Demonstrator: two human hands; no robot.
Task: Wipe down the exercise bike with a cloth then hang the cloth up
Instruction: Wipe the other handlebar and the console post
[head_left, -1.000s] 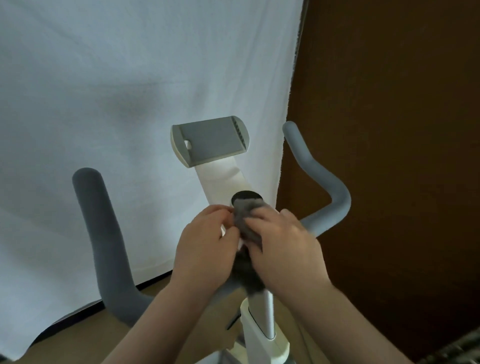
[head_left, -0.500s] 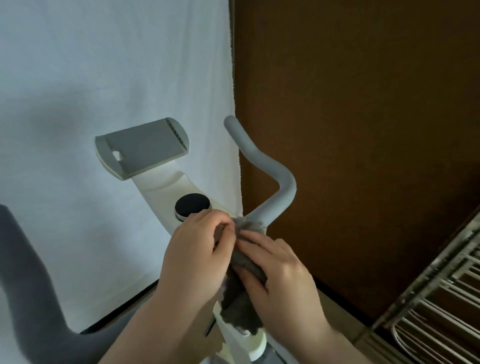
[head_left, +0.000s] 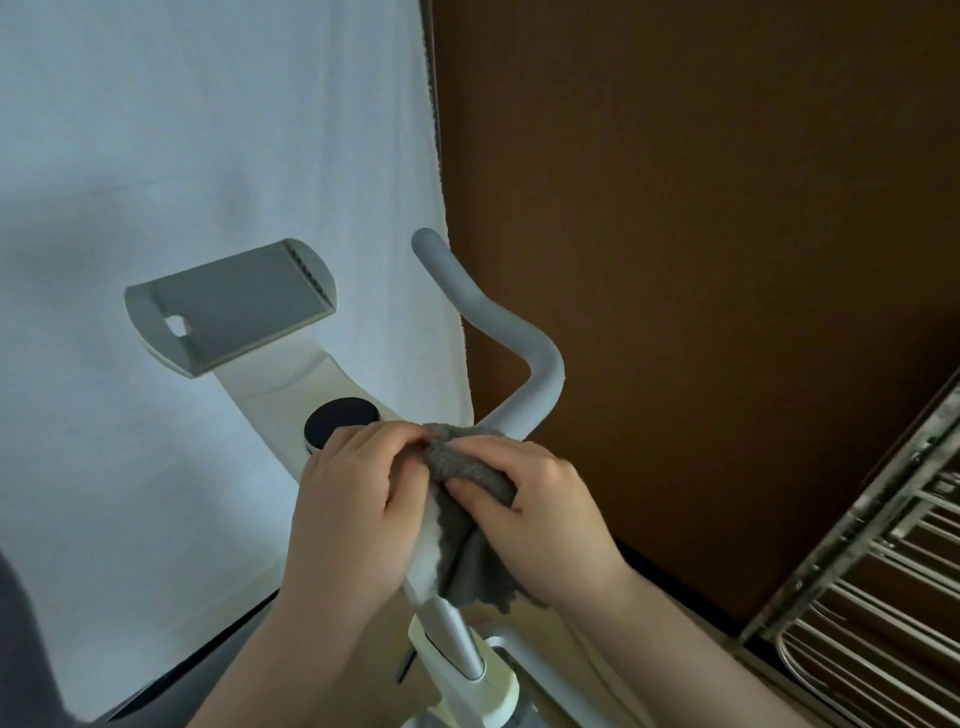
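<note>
Both sets of fingers are bunched on a grey cloth (head_left: 470, 512) at the top of the exercise bike's (head_left: 332, 387) white stem. The left hand (head_left: 358, 512) has its fingertips curled over and pinching the cloth's upper edge, the thumb pressed in beside them; how far the fingers wrap underneath is hidden by the back of the hand. The right hand (head_left: 540, 514) clamps the cloth from the other side, the thumb lying across its folds and the fingers tucked beneath the fabric, out of sight. The cloth is crumpled between the two hands and hangs down in a loose scalloped flap over the stem, covering the joint where the handlebar meets it.

Just beyond the left knuckles sits a round black knob (head_left: 340, 421), its near edge partly covered by the fingers. Above it the white neck rises to a tilted grey tablet holder (head_left: 234, 306). The right grey handlebar (head_left: 498, 332) curves up and away from behind the cloth; of the left one only a dark blurred strip at the lower left edge can be made out. Below the hands a silver post (head_left: 457, 644) drops into a cream collar, cut off by the bottom edge.

A white sheet (head_left: 208, 130) hangs behind the bike, a brown wall (head_left: 701, 208) beside it. At the lower right a metal wire rack (head_left: 878, 597) is only partly in view.
</note>
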